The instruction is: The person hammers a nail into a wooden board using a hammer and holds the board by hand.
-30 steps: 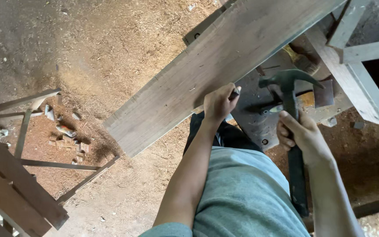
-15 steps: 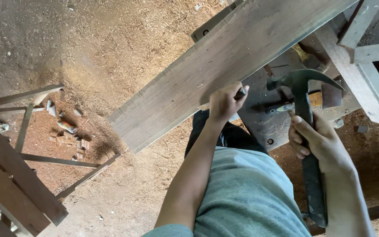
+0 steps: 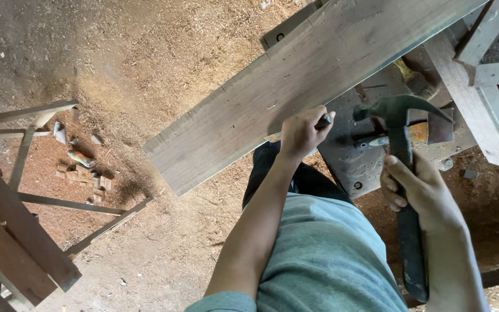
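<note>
A long wooden plank point(image 3: 284, 86) runs diagonally from the upper right down to the middle. My left hand point(image 3: 302, 132) is closed at the plank's near edge, pinching a small metal piece, apparently a nail point(image 3: 324, 121), against it. My right hand point(image 3: 420, 190) grips the dark handle of a claw hammer point(image 3: 397, 115), whose head hovers just right of the nail. The handle's lower end reaches past my wrist.
A dark metal work surface point(image 3: 353, 162) lies under the plank, with a wooden-handled tool point(image 3: 414, 81) on it. White timber framing point(image 3: 486, 86) stands at the right. A wooden frame point(image 3: 18, 225) and small wood offcuts point(image 3: 82, 167) sit at the left on the sawdust-covered floor point(image 3: 145, 46).
The hammer has shifted: my right hand moved down and right, and the hammer head now stands slightly farther right of my left hand. My left hand stays at the plank's edge.
</note>
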